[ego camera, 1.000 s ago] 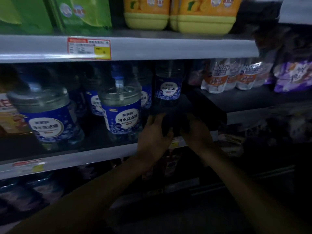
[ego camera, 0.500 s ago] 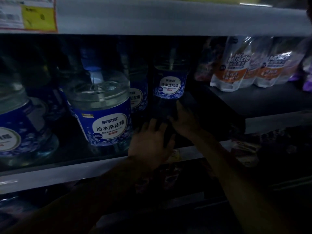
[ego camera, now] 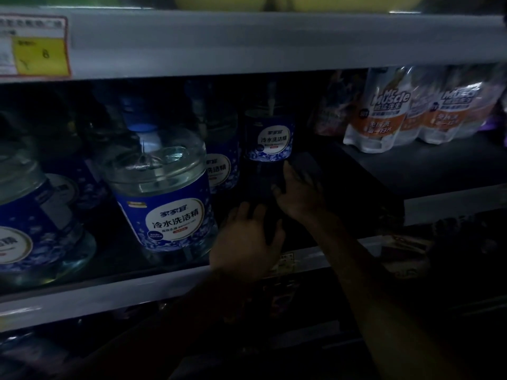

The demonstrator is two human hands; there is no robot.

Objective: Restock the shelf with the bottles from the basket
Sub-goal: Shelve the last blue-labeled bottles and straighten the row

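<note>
Left hand (ego camera: 247,239), right hand (ego camera: 299,193), shelf (ego camera: 109,294), bottles (ego camera: 164,212)

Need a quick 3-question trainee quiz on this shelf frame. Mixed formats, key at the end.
1. True or false: the Mr Muscle pouches sit to the right of the blue-labelled bottles.
2. The right hand reaches: A) into a basket, B) just below the label of the rear bottle, C) onto the pouches.
3. What colour is the block on the price tag?

Key: 1 true; 2 B; 3 yellow.
</note>
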